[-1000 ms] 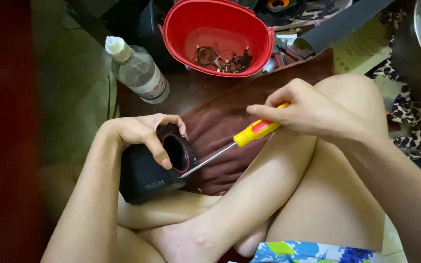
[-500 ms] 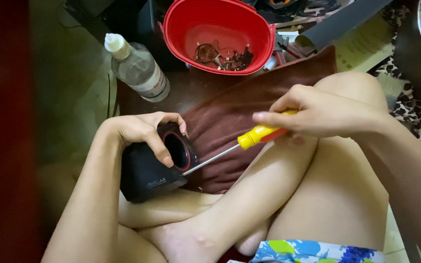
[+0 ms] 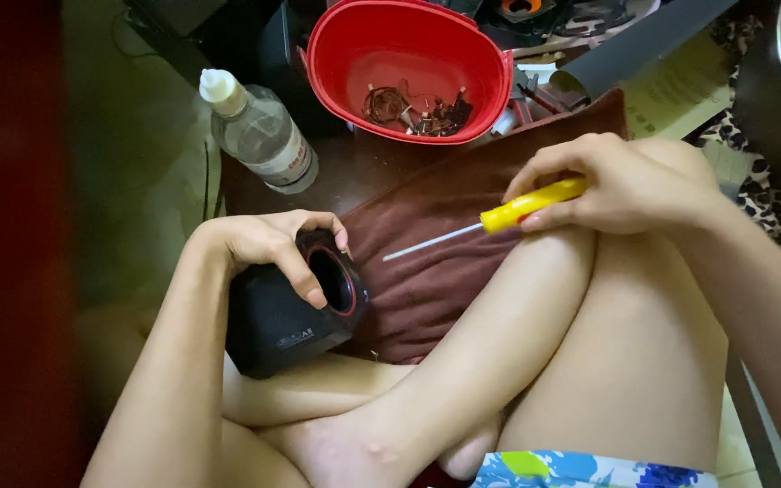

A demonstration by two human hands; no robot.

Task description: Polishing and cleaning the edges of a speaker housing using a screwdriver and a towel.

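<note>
Speaker and screwdriver held over brown cloth near red bowl.

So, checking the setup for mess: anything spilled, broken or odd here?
Nothing spilled. The bottle lies on its side, capped. The black box rests tilted on the leg, opening sideways. The screwdriver tip is clear of it.

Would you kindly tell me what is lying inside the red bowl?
The red bowl holds a small heap of dark metal parts, with coiled wire among them, against its near wall. Its near rim hides whatever lies right beneath it.
</note>
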